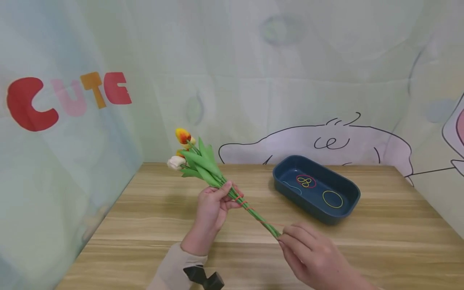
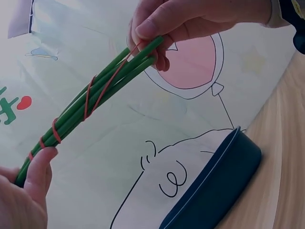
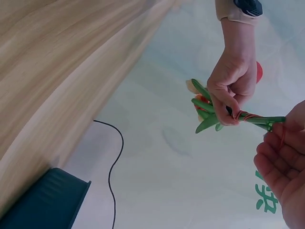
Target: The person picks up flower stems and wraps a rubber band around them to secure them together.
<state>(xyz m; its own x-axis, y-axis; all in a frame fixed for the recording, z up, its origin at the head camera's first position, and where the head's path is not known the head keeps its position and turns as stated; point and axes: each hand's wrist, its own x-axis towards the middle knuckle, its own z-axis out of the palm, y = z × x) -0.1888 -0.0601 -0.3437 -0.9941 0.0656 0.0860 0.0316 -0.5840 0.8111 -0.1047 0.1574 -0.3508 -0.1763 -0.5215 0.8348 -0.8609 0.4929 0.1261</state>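
A bunch of artificial tulips, with orange-yellow and white heads and green leaves, slants above the wooden table. My left hand grips its green stems below the leaves, thumb laid along them. A red rubber band winds several times around the stems. One loop of it stretches toward the cut ends, where my right hand pinches it between thumb and fingers. In the right wrist view, the right palm partly shows beside the stem ends.
A dark blue tray stands on the table at the right, beyond my right hand. Inside lie a yellow rubber band, a pinkish-red one and other thin bands. A printed cloth backdrop rises behind the table.
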